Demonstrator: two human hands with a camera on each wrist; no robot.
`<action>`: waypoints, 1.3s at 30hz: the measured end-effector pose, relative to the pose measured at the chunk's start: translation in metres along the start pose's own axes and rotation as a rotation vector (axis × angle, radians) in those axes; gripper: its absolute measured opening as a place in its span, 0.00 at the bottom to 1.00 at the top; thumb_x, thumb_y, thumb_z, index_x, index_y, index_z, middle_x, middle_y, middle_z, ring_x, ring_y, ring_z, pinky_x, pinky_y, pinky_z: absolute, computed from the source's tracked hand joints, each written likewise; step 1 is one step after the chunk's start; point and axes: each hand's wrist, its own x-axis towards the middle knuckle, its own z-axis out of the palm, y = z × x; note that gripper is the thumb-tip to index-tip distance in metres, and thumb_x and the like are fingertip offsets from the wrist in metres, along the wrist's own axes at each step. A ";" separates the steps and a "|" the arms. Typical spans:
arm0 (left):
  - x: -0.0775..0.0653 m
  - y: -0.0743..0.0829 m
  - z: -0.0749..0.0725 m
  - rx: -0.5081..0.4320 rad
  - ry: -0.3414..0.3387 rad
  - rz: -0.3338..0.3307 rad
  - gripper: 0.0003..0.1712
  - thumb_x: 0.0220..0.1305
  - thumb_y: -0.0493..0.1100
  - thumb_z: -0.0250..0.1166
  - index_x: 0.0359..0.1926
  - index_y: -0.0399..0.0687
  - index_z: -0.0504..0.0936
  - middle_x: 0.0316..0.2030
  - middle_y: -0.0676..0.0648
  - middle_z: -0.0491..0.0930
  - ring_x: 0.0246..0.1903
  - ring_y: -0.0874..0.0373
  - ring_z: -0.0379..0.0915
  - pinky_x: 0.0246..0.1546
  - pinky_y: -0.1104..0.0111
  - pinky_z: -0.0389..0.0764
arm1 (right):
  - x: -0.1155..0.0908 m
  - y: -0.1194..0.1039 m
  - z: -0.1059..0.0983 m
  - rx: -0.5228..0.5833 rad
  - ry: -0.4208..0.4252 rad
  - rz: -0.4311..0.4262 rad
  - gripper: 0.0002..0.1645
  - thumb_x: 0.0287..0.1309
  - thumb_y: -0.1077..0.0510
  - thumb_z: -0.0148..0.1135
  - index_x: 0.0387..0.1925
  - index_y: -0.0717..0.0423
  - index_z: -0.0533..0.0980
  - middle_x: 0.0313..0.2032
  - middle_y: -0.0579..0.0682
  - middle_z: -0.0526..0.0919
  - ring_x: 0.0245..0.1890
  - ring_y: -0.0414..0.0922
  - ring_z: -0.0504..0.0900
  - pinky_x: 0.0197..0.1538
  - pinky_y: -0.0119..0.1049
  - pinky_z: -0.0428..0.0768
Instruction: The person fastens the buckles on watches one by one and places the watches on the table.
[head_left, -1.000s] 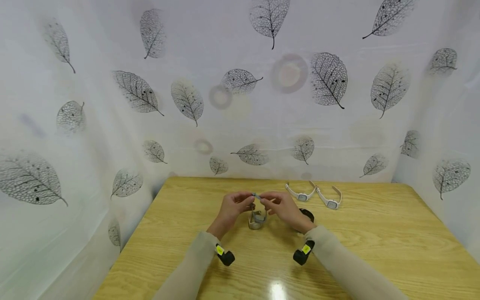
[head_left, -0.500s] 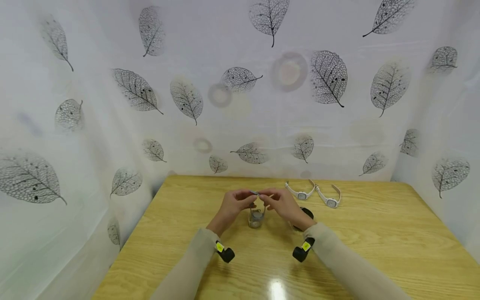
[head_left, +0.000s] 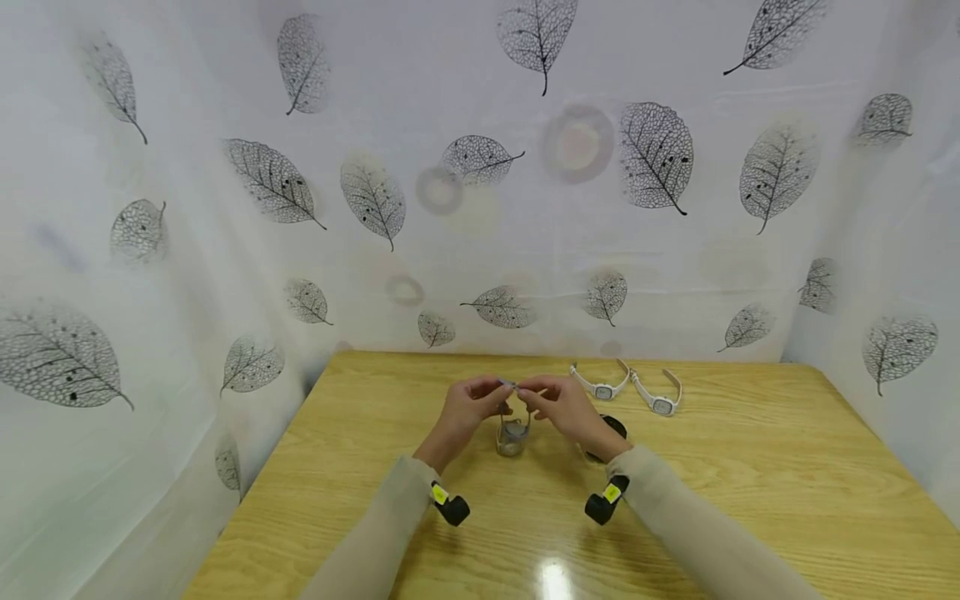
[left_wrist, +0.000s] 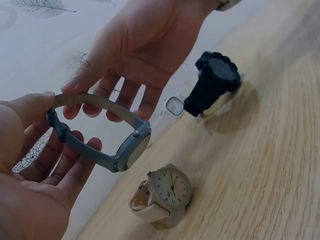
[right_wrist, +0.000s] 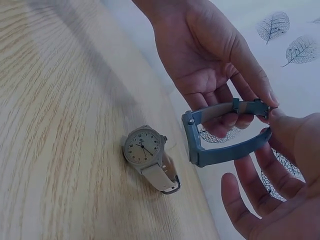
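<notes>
My left hand (head_left: 467,412) and right hand (head_left: 561,407) pinch the two strap ends of a blue-grey wristwatch (left_wrist: 134,147), whose case hangs below them above the table. The strap forms a loop. At the left fingertips is the buckle end with its keeper (right_wrist: 236,104); the right thumb and finger hold the holed end (left_wrist: 75,99). Whether the strap end passes through the buckle cannot be made out. Standing on the table beneath is a beige wristwatch (left_wrist: 172,187) with its strap looped and buckled. Close to the right wrist sits a black wristwatch (left_wrist: 215,80).
Two white wristwatches (head_left: 603,391) (head_left: 663,406) lie with straps spread near the back of the wooden table (head_left: 750,483). A leaf-printed curtain (head_left: 555,250) rises behind the table and along both sides.
Both hands' fingertips have drawn slightly closer together, bringing the strap ends together. The blue-grey watch has shifted a little left and hangs straighter. The other watches have stayed put.
</notes>
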 end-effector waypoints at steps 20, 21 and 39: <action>-0.001 0.000 -0.003 -0.033 -0.043 0.041 0.13 0.70 0.40 0.69 0.48 0.32 0.85 0.40 0.44 0.85 0.37 0.49 0.82 0.49 0.54 0.86 | -0.006 0.006 0.000 0.101 -0.017 0.041 0.21 0.72 0.52 0.63 0.57 0.63 0.80 0.53 0.64 0.83 0.50 0.59 0.82 0.50 0.54 0.85; -0.001 -0.001 -0.003 -0.028 -0.050 0.038 0.13 0.70 0.40 0.69 0.47 0.32 0.85 0.39 0.44 0.85 0.36 0.50 0.82 0.49 0.54 0.86 | -0.006 0.006 0.000 0.098 -0.014 0.039 0.21 0.72 0.52 0.63 0.57 0.63 0.80 0.53 0.65 0.83 0.49 0.60 0.82 0.50 0.55 0.85; -0.001 -0.006 -0.003 -0.055 -0.065 0.013 0.12 0.71 0.41 0.68 0.48 0.35 0.85 0.42 0.43 0.85 0.40 0.48 0.81 0.51 0.51 0.85 | -0.006 0.012 0.003 0.137 -0.023 0.020 0.19 0.72 0.53 0.64 0.58 0.57 0.81 0.52 0.62 0.83 0.49 0.63 0.82 0.50 0.59 0.84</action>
